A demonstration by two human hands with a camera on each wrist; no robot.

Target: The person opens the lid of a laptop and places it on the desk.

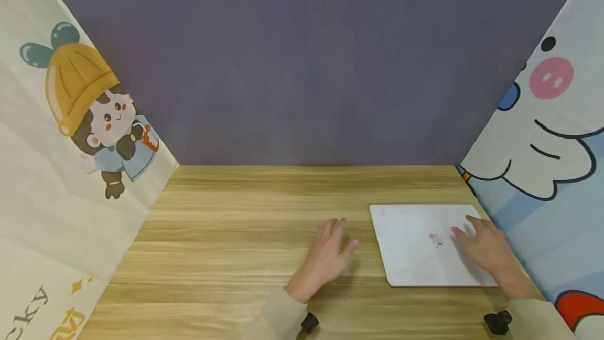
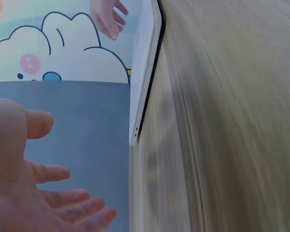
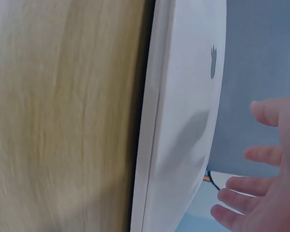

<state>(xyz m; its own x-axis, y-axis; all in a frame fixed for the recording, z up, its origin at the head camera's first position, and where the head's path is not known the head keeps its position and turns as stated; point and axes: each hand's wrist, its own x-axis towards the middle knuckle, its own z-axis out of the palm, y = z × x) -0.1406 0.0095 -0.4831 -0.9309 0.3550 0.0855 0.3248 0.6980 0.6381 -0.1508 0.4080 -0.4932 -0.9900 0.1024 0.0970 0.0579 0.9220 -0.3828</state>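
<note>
A closed silver laptop (image 1: 410,245) with an apple logo on its lid lies flat on the right part of the wooden table. Over the lid's right side hovers my right hand (image 1: 488,248), fingers spread and holding nothing; its shadow falls on the lid in the right wrist view. My left hand (image 1: 325,256) is above the table, left of the laptop, with its fingers spread and relaxed. In the left wrist view its palm and fingers (image 2: 77,212) are bare, and the laptop's side edge (image 2: 147,77) with small ports faces it.
The wooden table (image 1: 226,235) meets a dark grey panel (image 1: 302,67) at the back. A cream panel with a cartoon child (image 1: 108,114) stands on the left. On the right, a blue and white cartoon panel (image 1: 566,172) rises close beside the right hand and the laptop.
</note>
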